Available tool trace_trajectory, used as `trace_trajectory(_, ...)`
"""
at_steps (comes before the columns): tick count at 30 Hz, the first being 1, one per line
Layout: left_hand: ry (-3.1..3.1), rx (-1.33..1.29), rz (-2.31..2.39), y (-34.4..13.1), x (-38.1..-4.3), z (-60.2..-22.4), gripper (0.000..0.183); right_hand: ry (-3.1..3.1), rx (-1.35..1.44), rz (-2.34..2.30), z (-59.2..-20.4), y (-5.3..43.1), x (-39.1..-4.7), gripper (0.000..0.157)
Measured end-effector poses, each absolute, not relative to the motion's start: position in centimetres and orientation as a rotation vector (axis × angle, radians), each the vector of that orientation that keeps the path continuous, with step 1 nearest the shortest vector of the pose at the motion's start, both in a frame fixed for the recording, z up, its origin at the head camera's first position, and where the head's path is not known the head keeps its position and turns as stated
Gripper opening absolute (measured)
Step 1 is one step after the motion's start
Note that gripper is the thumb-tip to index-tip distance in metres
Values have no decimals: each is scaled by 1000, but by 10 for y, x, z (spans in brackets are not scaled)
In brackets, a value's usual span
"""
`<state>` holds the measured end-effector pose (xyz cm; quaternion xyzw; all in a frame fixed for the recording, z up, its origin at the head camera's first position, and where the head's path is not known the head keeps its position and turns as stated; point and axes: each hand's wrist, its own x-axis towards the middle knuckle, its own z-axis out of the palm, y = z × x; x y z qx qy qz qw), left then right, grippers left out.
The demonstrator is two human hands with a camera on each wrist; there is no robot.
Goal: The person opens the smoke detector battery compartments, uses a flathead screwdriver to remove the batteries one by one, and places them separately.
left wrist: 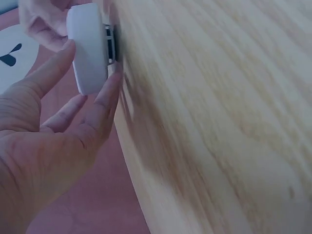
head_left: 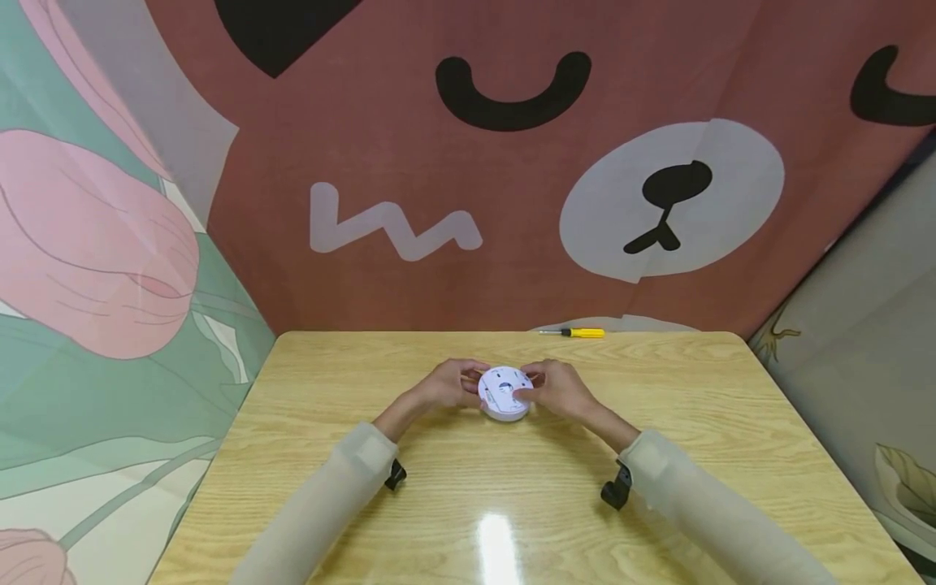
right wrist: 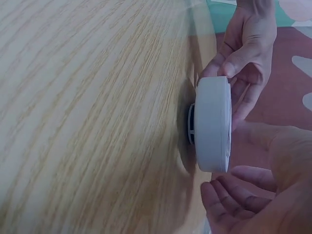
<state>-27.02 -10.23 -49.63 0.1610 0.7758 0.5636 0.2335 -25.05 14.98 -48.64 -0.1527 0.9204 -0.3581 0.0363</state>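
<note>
Best to steady the white, round, shallow plastic housing (head_left: 500,405) between both hands, close over the pale, wood-grained table (head_left: 497,479), with the printed top face level. At its left side, a pinch by the left hand (head_left: 444,384), with thumb at the upper rim and fingertips underneath: probably enough to anchor against slipping or turning. From the right hand (head_left: 561,392), only thumb contact plain to see, on the printed face; other fingers loosely bent, gripping nothing visible, just beside the rim in the right wrist view. Better, by judgement, to bring those fingers onto the rim before applying much force, and to push evenly rather than at one edge, so as not to tip the housing. Spare the white-framed, dark-centred protrusion (right wrist: 191,124) on the underside any hard load against the wood. Leave the yellow-handled, metal-shafted screwdriver (head_left: 585,333) lying at the table's far edge, clear of both hands.

Hard to make out: lettering on the top face, too small to read, and the round detail at its centre, close to the right thumb. No telling about contact between protrusion and table, lost in shadow. Also hidden: most of the underside. Cut off in the left wrist view: much of the right hand, beyond the housing
</note>
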Motion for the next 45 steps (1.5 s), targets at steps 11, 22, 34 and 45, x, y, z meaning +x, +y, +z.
trace_trajectory(11,2182,530,1487,-103,-271,-499,77,3015,-594,-953,-486,137,-244,56)
trace_trajectory(22,2203,640,1445,-102,-276,-507,82,3117,-680,-901,-492,126,-236,59)
trace_trajectory(34,2250,748,1373,-101,-278,-505,84,3140,-617,-854,-496,120,-237,63)
trace_trajectory(45,2233,757,1415,-101,-279,-509,82,3157,-565,-887,-495,116,-238,61)
